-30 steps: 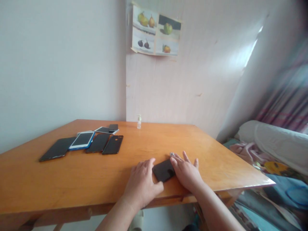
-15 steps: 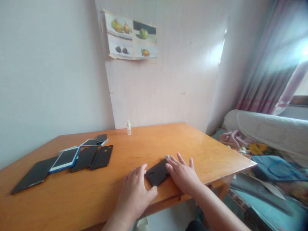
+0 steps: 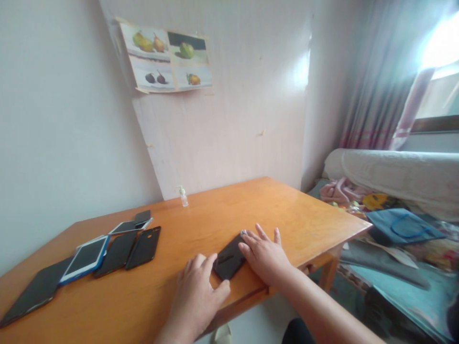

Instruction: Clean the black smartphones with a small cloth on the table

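A black phone (image 3: 229, 262) lies on the wooden table (image 3: 201, 229) near its front edge, dark side up. My left hand (image 3: 199, 289) curves around its left end, with the thumb at the near edge and a fingertip at the far edge. On the phone's right part rests my right hand (image 3: 267, 255), its outer fingers spread. A small crumpled white piece (image 3: 244, 232), tissue-like, shows under its fingertips at the far corner. Most of that piece is hidden by the fingers.
To the left lie a dark tablet (image 3: 38, 291), a blue-edged white tablet (image 3: 85, 260), a black phone (image 3: 144, 247) and several other devices. A small clear pump bottle (image 3: 183, 197) stands near the wall. Right of the table is a bed (image 3: 390, 296) with clothes and a blue bag (image 3: 405, 224).
The whole view has turned to the right and tilted a little, so the scene sits further left. Both hands stay at the phone, with the right still pressing the white piece.
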{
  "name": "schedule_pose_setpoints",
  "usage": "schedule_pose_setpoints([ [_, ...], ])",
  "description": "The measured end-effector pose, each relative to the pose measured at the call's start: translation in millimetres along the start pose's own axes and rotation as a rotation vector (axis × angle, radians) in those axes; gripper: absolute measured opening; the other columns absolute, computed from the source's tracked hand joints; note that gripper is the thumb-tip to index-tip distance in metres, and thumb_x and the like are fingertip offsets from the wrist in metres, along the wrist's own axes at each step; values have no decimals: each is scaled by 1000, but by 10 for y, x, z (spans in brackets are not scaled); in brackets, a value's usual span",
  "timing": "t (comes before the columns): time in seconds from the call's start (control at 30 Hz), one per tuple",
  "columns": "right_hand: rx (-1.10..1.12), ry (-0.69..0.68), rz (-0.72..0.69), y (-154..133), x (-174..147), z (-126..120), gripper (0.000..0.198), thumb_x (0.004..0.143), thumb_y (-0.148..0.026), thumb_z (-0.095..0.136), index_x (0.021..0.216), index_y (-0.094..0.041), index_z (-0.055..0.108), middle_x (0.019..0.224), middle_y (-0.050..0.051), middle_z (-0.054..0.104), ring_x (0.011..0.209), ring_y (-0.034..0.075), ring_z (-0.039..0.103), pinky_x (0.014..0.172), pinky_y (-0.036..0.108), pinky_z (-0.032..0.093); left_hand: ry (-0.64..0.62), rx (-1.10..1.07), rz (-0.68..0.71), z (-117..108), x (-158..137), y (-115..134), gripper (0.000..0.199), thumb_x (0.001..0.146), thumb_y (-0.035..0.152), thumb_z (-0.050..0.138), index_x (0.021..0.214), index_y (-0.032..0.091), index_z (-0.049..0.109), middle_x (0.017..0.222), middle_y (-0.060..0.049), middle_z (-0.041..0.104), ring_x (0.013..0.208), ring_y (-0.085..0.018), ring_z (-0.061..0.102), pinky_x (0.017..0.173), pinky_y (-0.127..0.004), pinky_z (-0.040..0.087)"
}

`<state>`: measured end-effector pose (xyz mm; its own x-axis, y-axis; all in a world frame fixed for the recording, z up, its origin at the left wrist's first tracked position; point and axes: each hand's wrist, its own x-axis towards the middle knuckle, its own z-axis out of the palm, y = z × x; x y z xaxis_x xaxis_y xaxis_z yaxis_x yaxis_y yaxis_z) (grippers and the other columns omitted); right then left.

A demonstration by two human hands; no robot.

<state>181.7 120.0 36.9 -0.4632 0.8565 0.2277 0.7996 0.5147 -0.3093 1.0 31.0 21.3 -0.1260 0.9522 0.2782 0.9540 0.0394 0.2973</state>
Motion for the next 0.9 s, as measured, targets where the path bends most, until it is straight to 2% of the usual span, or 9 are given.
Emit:
schedule_pose_setpoints([
  [0.17, 138, -16, -177, -381, -200, 79, 53, 99, -53, 23, 140, -28, 46, 144, 6, 50, 141, 27, 28, 111, 64, -6, -24, -18, -9, -28, 0, 5, 37, 81, 31, 51, 118, 26, 56, 105, -6, 60, 100, -24, 55, 86, -34, 40],
  [0.27, 179, -47, -257, -371, -269, 54, 50, 100, -53, 19, 137, -36, 48, 143, 1, 51, 141, 29, 28, 108, 69, -5, -5, -47, -19, -24, 1, 3, 36, 81, 30, 51, 117, 24, 54, 108, -6, 60, 102, -24, 56, 87, -36, 41],
  [0.33, 140, -49, -208, -230, -172, 13, 49, 100, -53, 19, 134, -37, 50, 143, 0, 50, 142, 31, 24, 106, 72, -6, 28, -51, -16, -9, 3, -7, 42, 79, 32, 55, 120, 23, 52, 111, -8, 60, 107, -26, 55, 92, -39, 40],
  [0.43, 86, -38, -24, -17, 32, -20, 49, 99, -52, 24, 136, -33, 50, 145, 2, 47, 144, 33, 19, 104, 73, -9, 57, -42, 4, 16, 4, -29, 50, 77, 34, 58, 124, 21, 49, 115, -9, 59, 112, -27, 53, 97, -42, 40],
  [0.5, 84, -20, 37, -3, 57, -6, 50, 99, -52, 26, 136, -30, 50, 146, 5, 47, 143, 34, 20, 105, 72, -9, 64, -40, 17, 24, 5, -44, 50, 77, 35, 58, 124, 21, 49, 116, -9, 59, 113, -28, 54, 97, -43, 40],
  [0.6, 136, 7, -72, -167, -138, 34, 51, 98, -53, 26, 137, -28, 50, 145, 7, 48, 141, 31, 26, 108, 68, -9, 65, -38, 16, 27, 9, -58, 47, 77, 34, 57, 123, 22, 50, 115, -8, 60, 111, -28, 55, 96, -44, 42],
  [0.67, 190, 1, -202, -261, -308, 42, 51, 99, -52, 22, 139, -31, 47, 145, 4, 48, 141, 28, 29, 110, 65, -8, 58, -44, 9, 26, 10, -61, 46, 78, 36, 57, 122, 22, 51, 114, -8, 61, 110, -28, 56, 95, -44, 43],
  [0.73, 207, -17, -237, -240, -391, 25, 48, 100, -51, 22, 137, -34, 48, 144, 2, 49, 141, 28, 29, 109, 67, -8, 56, -53, 14, 25, 9, -62, 47, 78, 38, 58, 122, 21, 51, 116, -9, 61, 111, -28, 56, 95, -44, 43],
  [0.9, 125, 36, -7, 106, -262, -14, 47, 100, -48, 25, 133, -31, 54, 144, 2, 49, 144, 33, 19, 105, 71, -13, 63, -52, 37, 15, 2, -55, 51, 77, 36, 59, 124, 20, 49, 116, -9, 61, 113, -27, 55, 98, -44, 42],
])
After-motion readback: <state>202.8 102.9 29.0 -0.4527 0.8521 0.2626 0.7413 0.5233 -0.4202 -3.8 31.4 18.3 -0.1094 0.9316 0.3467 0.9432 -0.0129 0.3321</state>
